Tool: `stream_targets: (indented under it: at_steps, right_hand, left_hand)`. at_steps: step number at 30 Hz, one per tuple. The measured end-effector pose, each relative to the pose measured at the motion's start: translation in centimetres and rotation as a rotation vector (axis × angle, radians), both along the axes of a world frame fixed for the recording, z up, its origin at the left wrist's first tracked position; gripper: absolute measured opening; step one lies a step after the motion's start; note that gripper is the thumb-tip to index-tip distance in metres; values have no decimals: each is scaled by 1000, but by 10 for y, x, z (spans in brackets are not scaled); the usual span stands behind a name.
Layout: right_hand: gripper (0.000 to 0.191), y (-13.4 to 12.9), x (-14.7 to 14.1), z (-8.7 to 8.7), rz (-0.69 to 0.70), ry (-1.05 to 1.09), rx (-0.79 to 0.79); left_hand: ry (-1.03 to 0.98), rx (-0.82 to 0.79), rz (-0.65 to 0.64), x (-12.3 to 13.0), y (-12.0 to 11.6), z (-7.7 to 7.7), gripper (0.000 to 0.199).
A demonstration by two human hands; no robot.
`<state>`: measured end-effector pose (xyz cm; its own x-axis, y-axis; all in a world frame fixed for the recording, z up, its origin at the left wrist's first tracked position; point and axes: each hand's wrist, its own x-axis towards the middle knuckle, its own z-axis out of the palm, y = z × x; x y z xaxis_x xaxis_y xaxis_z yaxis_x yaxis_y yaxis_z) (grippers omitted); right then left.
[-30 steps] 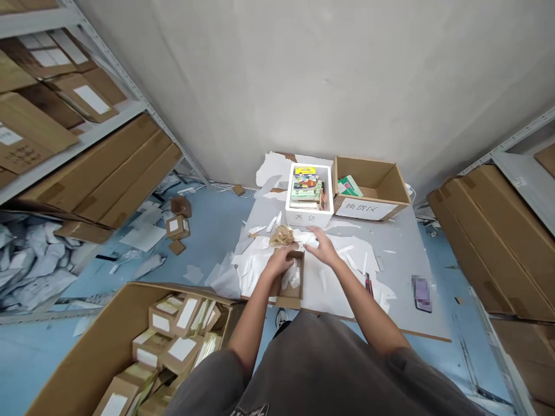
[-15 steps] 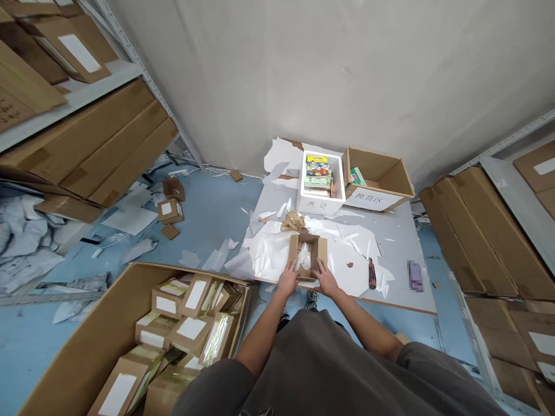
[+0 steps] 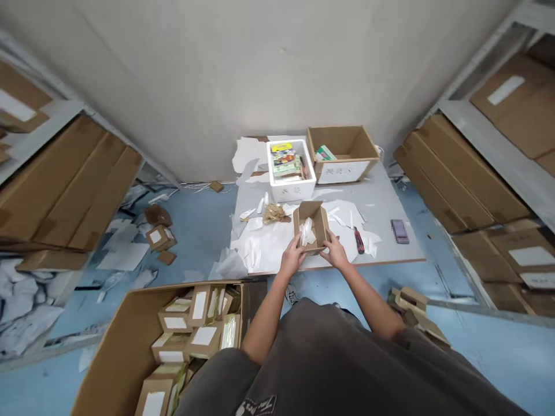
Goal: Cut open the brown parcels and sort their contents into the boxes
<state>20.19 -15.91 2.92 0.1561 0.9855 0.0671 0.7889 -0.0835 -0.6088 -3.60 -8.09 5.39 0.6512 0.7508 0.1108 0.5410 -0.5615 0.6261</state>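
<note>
A small open cardboard box (image 3: 319, 230) is at the table's front edge, its flaps standing up. Inside lies a crumpled white wrapped bundle (image 3: 307, 232); what it covers is hidden. My left hand (image 3: 293, 256) grips the box's near left corner, fingers against the side. On the near right corner, my right hand (image 3: 334, 249) closes over the box wall. Beyond the box to the left sits a crumpled wad of tan tape (image 3: 274, 213). A red and black utility knife (image 3: 359, 240) rests to the right of my right hand.
A white foam box (image 3: 292, 191) with colourful packs stands at the table's back beside a large labelled carton (image 3: 342, 172). A phone-like, pixelated thing (image 3: 399, 231) lies at right. A big carton (image 3: 108, 352) of taped parcels stands on the floor at left. Shelves flank both sides.
My hands have gone from lying on the box's side flaps to gripping its near corners. The box appears turned slightly and raised. My view has swung to the right.
</note>
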Motion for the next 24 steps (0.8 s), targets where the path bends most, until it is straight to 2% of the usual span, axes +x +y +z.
stream_targets:
  at_steps: [4,8,10,13,16,18,20,22,24]
  right_hand:
    - [17,-52,68,37,-154,-25,93]
    - [20,-139,151,52,-371,-66,107]
    - [21,-195,191,54,-488,-86,103]
    - [24,-286,243,56,-680,-115,99]
    - [28,-371,281,61,-840,-138,106]
    - [35,-418,299,64,-894,-146,93]
    - [48,-454,312,67,-925,-142,71]
    - [59,-478,321,67,-959,-136,73]
    - [60,-490,327,65,-998,-137,101]
  left_hand:
    - [-50,111,-144,81,-17,32,20]
    - [-78,148,-335,191,-61,47,19]
    - [-85,141,-450,252,-95,49,22]
    - [-119,110,-618,340,-157,48,30]
    - [-161,75,-763,412,-225,47,34]
    - [-172,66,-825,444,-264,48,39]
    - [-172,78,-865,463,-293,49,49]
    - [-170,101,-891,469,-308,50,61]
    - [-161,115,-895,466,-311,50,65]
